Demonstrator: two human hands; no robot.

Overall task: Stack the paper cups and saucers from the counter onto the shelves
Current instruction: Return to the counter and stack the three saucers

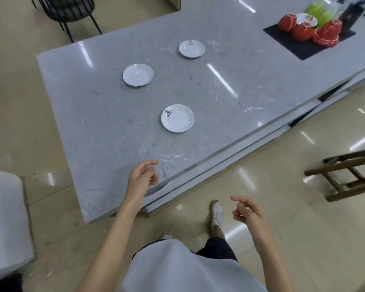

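Observation:
Three white saucers lie apart on the grey marble counter: the nearest saucer with a small black logo, a plain saucer to the far left, and a logo saucer farthest back. My left hand hovers over the counter's near edge, fingers loosely apart and empty, well short of the nearest saucer. My right hand hangs over the floor beside the counter, fingers curled apart, holding nothing. No paper cups or shelves are in view.
At the counter's far right, red and green cups stand on a black mat. A wooden stool stands on the tiled floor at right. A black chair is behind the counter. A white surface sits at left.

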